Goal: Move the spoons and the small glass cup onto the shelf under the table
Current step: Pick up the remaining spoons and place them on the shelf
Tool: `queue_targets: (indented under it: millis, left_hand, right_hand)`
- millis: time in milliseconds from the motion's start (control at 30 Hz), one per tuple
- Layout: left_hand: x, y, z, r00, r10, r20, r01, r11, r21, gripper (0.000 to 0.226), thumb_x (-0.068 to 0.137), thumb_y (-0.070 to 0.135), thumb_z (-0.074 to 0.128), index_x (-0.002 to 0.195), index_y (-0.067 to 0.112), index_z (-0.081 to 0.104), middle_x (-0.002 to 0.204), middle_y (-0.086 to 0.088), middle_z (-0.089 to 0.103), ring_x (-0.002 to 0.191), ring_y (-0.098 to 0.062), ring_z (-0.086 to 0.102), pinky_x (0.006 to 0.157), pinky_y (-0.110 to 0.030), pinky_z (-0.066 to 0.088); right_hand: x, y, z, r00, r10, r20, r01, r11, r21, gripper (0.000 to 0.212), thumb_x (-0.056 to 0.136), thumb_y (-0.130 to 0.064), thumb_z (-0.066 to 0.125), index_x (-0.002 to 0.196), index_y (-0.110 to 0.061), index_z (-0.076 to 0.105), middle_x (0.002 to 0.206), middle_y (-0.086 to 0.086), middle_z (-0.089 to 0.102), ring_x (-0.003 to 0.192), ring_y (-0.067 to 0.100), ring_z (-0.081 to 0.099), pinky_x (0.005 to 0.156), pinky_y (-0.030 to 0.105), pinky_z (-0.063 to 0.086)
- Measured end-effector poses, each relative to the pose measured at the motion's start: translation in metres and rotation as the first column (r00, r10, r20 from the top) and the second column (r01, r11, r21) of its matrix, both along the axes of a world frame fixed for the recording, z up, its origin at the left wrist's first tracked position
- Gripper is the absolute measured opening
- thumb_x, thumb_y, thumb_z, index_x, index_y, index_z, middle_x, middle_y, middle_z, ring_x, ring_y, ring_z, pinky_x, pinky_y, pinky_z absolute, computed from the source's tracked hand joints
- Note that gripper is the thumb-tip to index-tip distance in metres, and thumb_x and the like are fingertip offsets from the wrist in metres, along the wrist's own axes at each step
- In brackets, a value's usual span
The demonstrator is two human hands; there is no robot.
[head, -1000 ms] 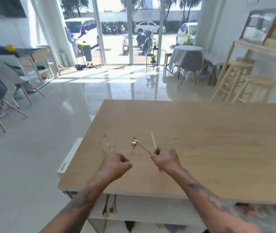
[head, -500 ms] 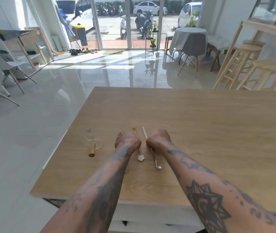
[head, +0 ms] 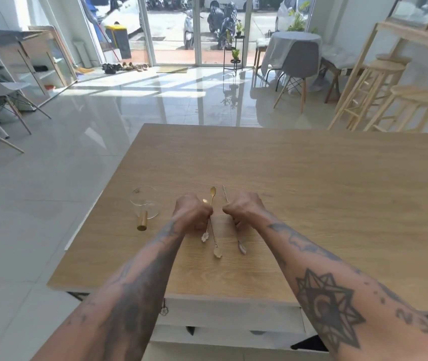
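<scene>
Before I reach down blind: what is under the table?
Under the table a white shelf shows at the near edge, with a flower-tipped piece hanging there. Dark shapes lie lower, too hidden to name. The tabletop and both arms cover the rest.

Bare table (head: 312, 204) right of the spoons (head: 214, 230); glass cup (head: 145, 205) close on their left.

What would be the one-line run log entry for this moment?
left hand: on gold spoons | right hand: on spoon | glass cup: untouched | shelf: nothing moved
</scene>
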State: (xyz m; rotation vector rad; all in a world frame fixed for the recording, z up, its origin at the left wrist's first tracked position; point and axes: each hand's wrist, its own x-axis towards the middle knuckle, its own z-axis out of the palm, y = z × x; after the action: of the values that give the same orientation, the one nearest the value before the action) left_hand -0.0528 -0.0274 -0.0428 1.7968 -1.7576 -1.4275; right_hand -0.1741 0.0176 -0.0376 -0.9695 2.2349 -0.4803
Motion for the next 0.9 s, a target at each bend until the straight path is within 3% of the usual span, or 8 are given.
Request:
queue_targets:
  millis: [67, 100, 200, 300, 433, 567, 733, 900]
  left_hand:
    - [0.015, 0.011, 0.005, 0.994, 0.045, -0.105, -0.038, 0.997, 0.066, 0.005, 0.088, 0.003, 0.069, 0.083, 0.003, 0.069, 0.072, -0.011, 0.06, 0.053, -0.019, 0.058, 0.042, -0.022, 0.048]
    - [0.022, 0.017, 0.008, 0.988, 0.044, -0.148, -0.032, 0.996, 0.08, 0.005, 0.09, 0.005, 0.069, 0.089, 0.001, 0.071, 0.074, -0.011, 0.063, 0.058, -0.02, 0.062, 0.046, -0.024, 0.053]
    - [0.046, 0.036, 0.019, 0.973, 0.002, -0.232, 0.024, 0.994, 0.109, 0.016, 0.093, 0.011, 0.068, 0.099, -0.003, 0.073, 0.08, -0.009, 0.071, 0.072, -0.022, 0.07, 0.066, -0.03, 0.06]
    - [0.073, 0.053, 0.032, 0.953, -0.043, -0.301, 0.073, 0.993, 0.089, 0.012, 0.094, 0.014, 0.067, 0.09, 0.005, 0.074, 0.067, -0.002, 0.074, 0.062, -0.015, 0.071, 0.061, -0.027, 0.058]
    - [0.117, 0.077, 0.049, 0.939, -0.037, -0.342, 0.066, 0.995, 0.074, 0.015, 0.094, 0.015, 0.067, 0.097, 0.001, 0.072, 0.079, -0.008, 0.072, 0.068, -0.018, 0.07, 0.062, -0.028, 0.058]
    - [0.158, 0.104, 0.066, 0.928, 0.029, -0.372, -0.004, 0.998, 0.068, 0.029, 0.093, 0.015, 0.069, 0.108, -0.01, 0.07, 0.089, -0.015, 0.07, 0.073, -0.021, 0.071, 0.062, -0.027, 0.059]
    - [0.205, 0.137, 0.06, 0.92, 0.126, -0.372, -0.068, 0.984, 0.165, 0.01, 0.09, 0.013, 0.072, 0.091, 0.003, 0.072, 0.07, -0.004, 0.075, 0.061, -0.014, 0.074, 0.056, -0.025, 0.06]
    - [0.242, 0.162, 0.019, 0.93, 0.183, -0.319, -0.097, 0.959, 0.266, 0.009, 0.091, 0.011, 0.071, 0.085, 0.005, 0.072, 0.062, -0.002, 0.075, 0.056, -0.011, 0.074, 0.053, -0.023, 0.058]
  right_hand:
    - [0.006, 0.011, 0.006, 0.992, -0.041, 0.116, 0.042, 0.999, -0.004, 0.019, 0.079, -0.024, 0.064, 0.078, -0.007, 0.073, 0.075, 0.008, 0.077, 0.064, 0.017, 0.076, 0.058, 0.023, 0.061]
    - [0.011, 0.017, 0.01, 0.983, -0.052, 0.176, 0.056, 0.998, -0.016, 0.018, 0.08, -0.023, 0.064, 0.08, -0.007, 0.074, 0.072, 0.007, 0.077, 0.06, 0.017, 0.076, 0.054, 0.022, 0.06]
    - [0.026, 0.037, 0.026, 0.937, -0.067, 0.343, 0.107, 0.99, -0.097, 0.02, 0.084, -0.017, 0.066, 0.091, -0.001, 0.075, 0.083, 0.015, 0.078, 0.075, 0.026, 0.078, 0.075, 0.037, 0.064]
    - [0.044, 0.058, 0.047, 0.903, -0.008, 0.43, 0.08, 0.986, -0.15, 0.022, 0.088, -0.015, 0.064, 0.099, 0.002, 0.073, 0.092, 0.02, 0.077, 0.084, 0.031, 0.077, 0.081, 0.041, 0.063]
    - [0.068, 0.082, 0.072, 0.862, 0.05, 0.504, 0.058, 0.979, -0.196, 0.021, 0.091, -0.011, 0.063, 0.106, 0.003, 0.07, 0.097, 0.022, 0.075, 0.08, 0.03, 0.075, 0.074, 0.035, 0.063]
    - [0.094, 0.103, 0.083, 0.828, 0.139, 0.543, -0.012, 0.973, -0.23, 0.017, 0.092, -0.008, 0.061, 0.102, 0.004, 0.068, 0.086, 0.017, 0.071, 0.066, 0.023, 0.069, 0.061, 0.028, 0.061]
    - [0.136, 0.127, 0.07, 0.801, 0.215, 0.558, -0.128, 0.973, -0.192, 0.021, 0.093, -0.007, 0.059, 0.105, 0.007, 0.068, 0.086, 0.018, 0.071, 0.066, 0.023, 0.068, 0.069, 0.032, 0.062]
    - [0.178, 0.148, 0.019, 0.742, 0.248, 0.622, -0.247, 0.965, -0.091, 0.023, 0.095, -0.013, 0.061, 0.109, 0.004, 0.067, 0.078, 0.012, 0.069, 0.06, 0.018, 0.066, 0.062, 0.027, 0.06]
